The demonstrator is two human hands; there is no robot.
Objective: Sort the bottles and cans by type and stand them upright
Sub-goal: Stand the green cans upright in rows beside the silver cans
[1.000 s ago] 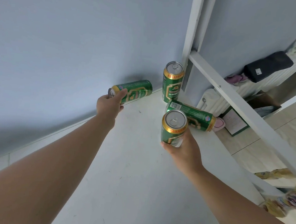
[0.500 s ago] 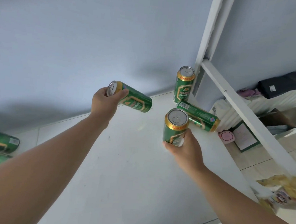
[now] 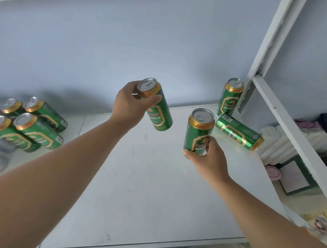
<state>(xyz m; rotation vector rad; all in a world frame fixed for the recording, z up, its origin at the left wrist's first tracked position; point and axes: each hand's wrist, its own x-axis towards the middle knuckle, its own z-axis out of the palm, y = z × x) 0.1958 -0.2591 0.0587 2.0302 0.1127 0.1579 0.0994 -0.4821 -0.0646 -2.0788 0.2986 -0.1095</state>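
- Left hand [image 3: 129, 106]: fingers and thumb curled round the upper end of the first can [image 3: 157, 111], just below its gold rim.
- First can: green, held in the air above the table [image 3: 144, 190], tilted, with its silver top toward the camera and its base pointing down and to the right.
- Right hand [image 3: 208, 162]: clasps the lower part of the second can [image 3: 199, 130] from below and behind.
- Second can: green, roughly upright, top up, held over the right half of the table.
- Standing can [image 3: 230, 97]: upright at the table's back right corner, beside the post of the white frame [image 3: 286, 121].
- Lying can [image 3: 239, 134]: on its side just in front of the standing can, near the table's right edge.
- Four cans [image 3: 40, 132]: green, tops up, grouped close together on the surface to the left of the table; the grey things beside them are too blurred to tell.
- Wall [image 3: 125, 43]: pale blue, behind the table.
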